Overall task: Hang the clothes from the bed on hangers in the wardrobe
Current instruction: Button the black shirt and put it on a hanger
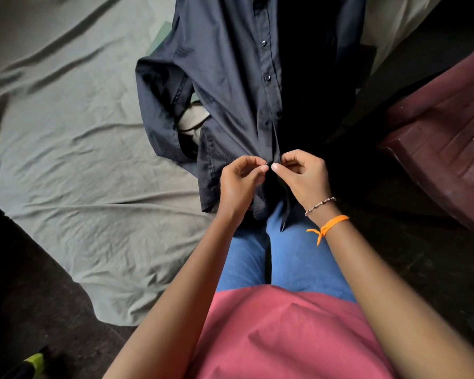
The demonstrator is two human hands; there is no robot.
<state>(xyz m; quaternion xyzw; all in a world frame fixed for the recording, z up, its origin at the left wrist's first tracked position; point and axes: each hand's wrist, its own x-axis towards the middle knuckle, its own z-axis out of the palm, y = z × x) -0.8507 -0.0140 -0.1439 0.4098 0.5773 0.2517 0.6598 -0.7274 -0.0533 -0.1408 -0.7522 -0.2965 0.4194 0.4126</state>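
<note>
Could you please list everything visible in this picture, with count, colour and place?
shirt: one, dark navy, centre, laid over the bed's edge
sheet: one, grey-green, wrinkled, left
chair: one, maroon, right
green thing: one, lower left corner, unclear
bead bracelet: one, right wrist
orange band: one, right wrist
jeans: blue, below the shirt
pink top: bottom centre
left hand: pinching the shirt's front edge
right hand: pinching the opposite edge

- A dark navy button-up shirt [230, 86] with a faint dotted weave is showing at twelve o'clock.
- A pale grey-green bedsheet [66, 146] is lying at nine o'clock.
- Blue jeans [293, 258] and a pink-red top [271, 337] are showing at six o'clock.
- An orange wrist thread [331, 225] is glowing beside a beaded bracelet [319, 205].
- A maroon chair [449, 149] is sitting at three o'clock.
</note>
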